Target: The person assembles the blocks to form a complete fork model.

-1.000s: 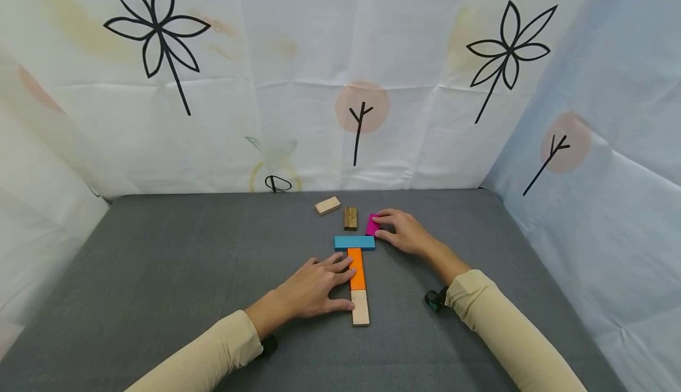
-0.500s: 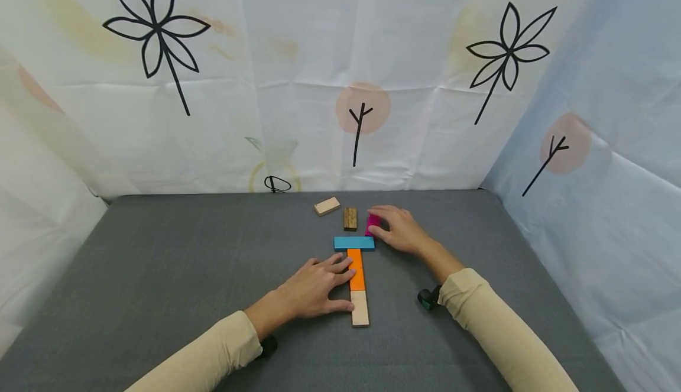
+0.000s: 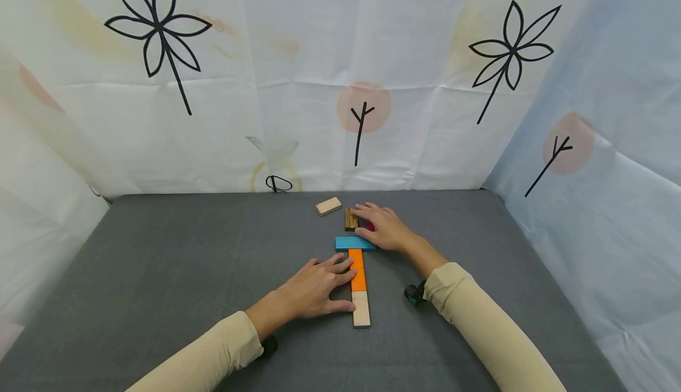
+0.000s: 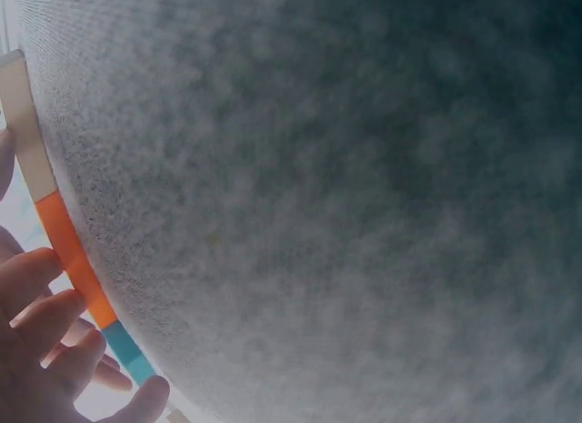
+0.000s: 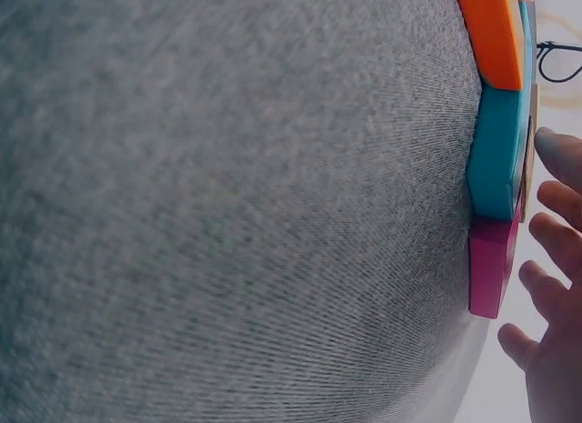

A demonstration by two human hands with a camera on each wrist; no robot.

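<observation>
In the head view, a blue block (image 3: 349, 243) lies crosswise above an orange block (image 3: 357, 270), with a pale wooden block (image 3: 361, 309) below that in line. My left hand (image 3: 315, 288) rests at their left side, fingers spread, fingertips on the orange block and thumb at the pale one. My right hand (image 3: 386, 227) is over a magenta block (image 5: 492, 266), mostly covered in the head view. Its fingertips and thumb reach the right side of a dark brown wooden block (image 3: 350, 219); contact cannot be made out. Those fingers look loosely spread in the right wrist view.
Another pale wooden block (image 3: 328, 206) lies tilted behind, near the far edge of the grey table (image 3: 186, 262). White printed cloth (image 3: 298, 84) hangs behind the table and at both sides.
My right hand has moved left, off the right side of the magenta block and across it to the dark brown block. My left hand and the blocks have stayed in place.
</observation>
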